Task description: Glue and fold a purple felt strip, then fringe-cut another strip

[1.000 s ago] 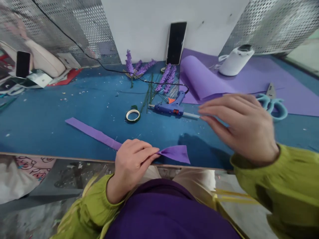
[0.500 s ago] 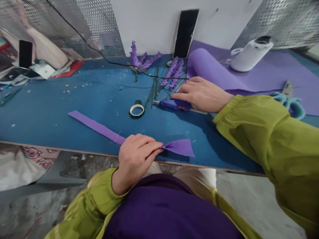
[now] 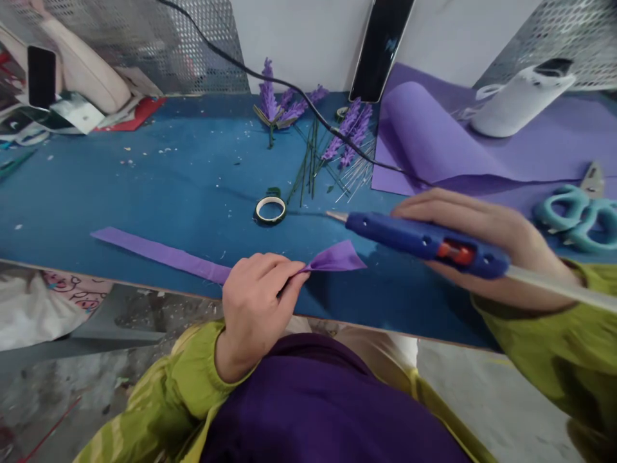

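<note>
A long purple strip point(image 3: 164, 255) runs along the front of the blue table, and my left hand point(image 3: 260, 296) pinches it near its right end. Beyond my fingertips the strip flares out into a gathered, fan-like end. My right hand point(image 3: 486, 238) is closed around a blue hot glue gun point(image 3: 400, 236) with a red part on its body, held above the table. Its metal nozzle points left, toward a roll of dark green tape point(image 3: 270, 210). A pale glue stick point(image 3: 554, 281) sticks out of the back end of the gun.
Purple flower sprigs point(image 3: 277, 106), green stems point(image 3: 308, 161) and thin wires point(image 3: 357, 173) lie behind the tape. A black cord point(image 3: 289, 87) crosses above them. At right are a purple sheet point(image 3: 434, 135), a white container point(image 3: 520, 99) and teal scissors point(image 3: 573, 212). A phone point(image 3: 383, 48) leans at the back.
My right hand has picked up the glue gun from the table and brought it right and nearer to me. The strip's flared end has tilted up in my left hand.
</note>
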The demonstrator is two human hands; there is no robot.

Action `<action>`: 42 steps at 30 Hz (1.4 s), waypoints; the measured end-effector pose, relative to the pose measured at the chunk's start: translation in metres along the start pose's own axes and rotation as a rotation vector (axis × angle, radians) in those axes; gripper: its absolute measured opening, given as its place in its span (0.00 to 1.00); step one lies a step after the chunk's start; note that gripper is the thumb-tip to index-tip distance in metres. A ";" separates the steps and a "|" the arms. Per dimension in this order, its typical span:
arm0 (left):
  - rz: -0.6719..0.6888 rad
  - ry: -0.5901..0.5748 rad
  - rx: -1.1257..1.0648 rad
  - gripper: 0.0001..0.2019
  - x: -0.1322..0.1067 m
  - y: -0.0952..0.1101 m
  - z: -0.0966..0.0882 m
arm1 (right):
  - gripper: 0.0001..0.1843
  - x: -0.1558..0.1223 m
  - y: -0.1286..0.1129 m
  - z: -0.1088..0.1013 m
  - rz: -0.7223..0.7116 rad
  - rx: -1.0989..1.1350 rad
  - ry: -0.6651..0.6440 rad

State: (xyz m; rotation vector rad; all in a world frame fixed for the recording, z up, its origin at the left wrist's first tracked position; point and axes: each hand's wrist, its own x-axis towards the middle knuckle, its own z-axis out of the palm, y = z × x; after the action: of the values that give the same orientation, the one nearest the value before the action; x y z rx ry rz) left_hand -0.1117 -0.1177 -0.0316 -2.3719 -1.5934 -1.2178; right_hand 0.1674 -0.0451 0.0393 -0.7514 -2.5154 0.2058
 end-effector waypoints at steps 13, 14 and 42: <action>0.006 0.000 0.003 0.03 0.001 0.001 0.000 | 0.13 -0.027 -0.013 0.033 -0.059 -0.108 -0.037; 0.008 -0.001 0.004 0.03 0.001 0.001 0.000 | 0.13 -0.026 -0.014 0.034 -0.055 -0.112 -0.040; 0.020 -0.017 0.027 0.04 -0.001 0.001 0.000 | 0.07 -0.026 -0.014 0.037 -0.071 -0.212 -0.017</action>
State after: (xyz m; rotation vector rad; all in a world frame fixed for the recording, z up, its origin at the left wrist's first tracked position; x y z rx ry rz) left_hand -0.1115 -0.1187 -0.0319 -2.3828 -1.5758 -1.1686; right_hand 0.1607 -0.0713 0.0005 -0.7416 -2.6027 -0.0811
